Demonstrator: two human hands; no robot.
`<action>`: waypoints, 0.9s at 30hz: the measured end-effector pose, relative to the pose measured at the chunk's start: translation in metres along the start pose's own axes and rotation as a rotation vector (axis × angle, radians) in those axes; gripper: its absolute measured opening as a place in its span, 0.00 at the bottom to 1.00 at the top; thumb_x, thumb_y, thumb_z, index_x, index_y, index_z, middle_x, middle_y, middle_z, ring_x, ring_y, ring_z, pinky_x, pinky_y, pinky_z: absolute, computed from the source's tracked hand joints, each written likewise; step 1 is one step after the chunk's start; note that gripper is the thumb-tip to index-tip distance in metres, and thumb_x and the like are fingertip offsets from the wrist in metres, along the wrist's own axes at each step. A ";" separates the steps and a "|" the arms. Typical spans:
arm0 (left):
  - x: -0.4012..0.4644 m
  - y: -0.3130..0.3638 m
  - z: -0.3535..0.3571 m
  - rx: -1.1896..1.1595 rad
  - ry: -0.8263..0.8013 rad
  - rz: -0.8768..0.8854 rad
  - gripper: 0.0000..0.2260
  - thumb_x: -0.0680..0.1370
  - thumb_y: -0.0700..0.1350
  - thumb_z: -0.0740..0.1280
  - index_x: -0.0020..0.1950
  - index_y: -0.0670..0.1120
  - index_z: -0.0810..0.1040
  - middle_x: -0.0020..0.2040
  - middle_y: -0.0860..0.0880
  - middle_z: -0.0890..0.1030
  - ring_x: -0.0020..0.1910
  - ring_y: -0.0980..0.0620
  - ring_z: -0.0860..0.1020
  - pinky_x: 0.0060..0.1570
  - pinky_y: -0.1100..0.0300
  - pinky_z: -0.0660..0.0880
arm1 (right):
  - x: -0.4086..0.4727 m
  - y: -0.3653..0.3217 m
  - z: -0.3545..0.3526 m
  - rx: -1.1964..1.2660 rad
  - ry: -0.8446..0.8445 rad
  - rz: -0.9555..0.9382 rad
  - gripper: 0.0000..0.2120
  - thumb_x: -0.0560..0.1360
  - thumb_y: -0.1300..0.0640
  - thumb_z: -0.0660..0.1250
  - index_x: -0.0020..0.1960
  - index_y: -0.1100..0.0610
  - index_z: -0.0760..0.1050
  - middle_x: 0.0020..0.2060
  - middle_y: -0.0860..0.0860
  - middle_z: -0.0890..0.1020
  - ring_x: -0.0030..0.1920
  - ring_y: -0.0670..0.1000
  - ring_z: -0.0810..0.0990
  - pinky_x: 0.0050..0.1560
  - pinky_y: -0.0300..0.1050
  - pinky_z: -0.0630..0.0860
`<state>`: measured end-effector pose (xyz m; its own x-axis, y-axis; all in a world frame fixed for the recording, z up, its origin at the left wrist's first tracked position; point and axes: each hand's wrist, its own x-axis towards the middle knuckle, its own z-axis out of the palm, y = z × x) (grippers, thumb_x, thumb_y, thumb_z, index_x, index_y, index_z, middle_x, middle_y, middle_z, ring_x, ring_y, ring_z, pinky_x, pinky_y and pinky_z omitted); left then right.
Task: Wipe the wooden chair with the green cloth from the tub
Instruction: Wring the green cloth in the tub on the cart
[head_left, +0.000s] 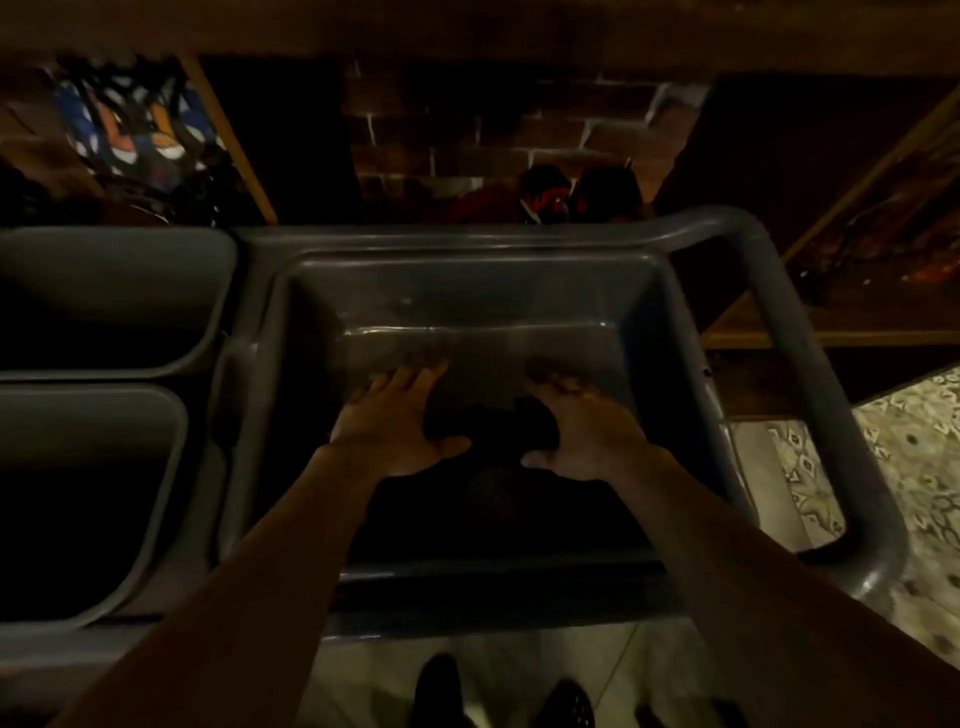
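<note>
A deep grey tub (467, 270) sits on a grey cart in dim light. Both my arms reach down into it. My left hand (400, 421) is spread flat, fingers apart, over the tub's floor. My right hand (582, 426) is open too, fingers curled slightly forward. Between the two hands lies a dark crumpled cloth (493, 423); its colour cannot be made out in this light. The thumbs of both hands are at the cloth's edges, and neither hand grips it. No wooden chair is clearly visible.
Two more grey bins (104, 291) (78, 493) sit to the left on the cart. The cart's handle (810, 395) loops around the right side. A brick wall (467, 130) and wooden furniture stand behind. My dark shoes (498, 691) show on the tiled floor.
</note>
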<state>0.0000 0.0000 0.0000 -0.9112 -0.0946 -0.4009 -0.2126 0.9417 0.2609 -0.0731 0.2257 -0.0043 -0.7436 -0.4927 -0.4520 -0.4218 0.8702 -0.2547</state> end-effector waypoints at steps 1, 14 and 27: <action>0.003 0.001 0.006 0.004 -0.035 0.010 0.47 0.70 0.70 0.67 0.80 0.60 0.45 0.82 0.51 0.50 0.78 0.43 0.54 0.74 0.46 0.56 | 0.004 0.002 0.006 -0.003 -0.020 -0.002 0.48 0.68 0.39 0.76 0.80 0.45 0.54 0.81 0.52 0.57 0.79 0.59 0.57 0.74 0.56 0.61; 0.033 0.009 0.065 0.080 -0.120 0.088 0.37 0.74 0.55 0.70 0.78 0.62 0.54 0.74 0.51 0.69 0.68 0.43 0.72 0.61 0.47 0.73 | 0.038 0.014 0.053 0.015 -0.049 -0.004 0.40 0.73 0.56 0.72 0.79 0.44 0.56 0.76 0.56 0.66 0.71 0.64 0.70 0.66 0.59 0.73; 0.021 0.026 0.043 0.001 0.024 0.080 0.16 0.77 0.47 0.65 0.65 0.58 0.72 0.61 0.51 0.80 0.57 0.44 0.80 0.50 0.53 0.72 | 0.017 0.006 0.028 0.149 0.121 -0.051 0.18 0.73 0.58 0.67 0.62 0.46 0.76 0.57 0.54 0.80 0.56 0.62 0.81 0.55 0.54 0.78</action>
<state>-0.0098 0.0361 -0.0397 -0.9333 -0.0265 -0.3580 -0.1382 0.9469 0.2902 -0.0739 0.2230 -0.0371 -0.7837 -0.5252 -0.3317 -0.3861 0.8301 -0.4022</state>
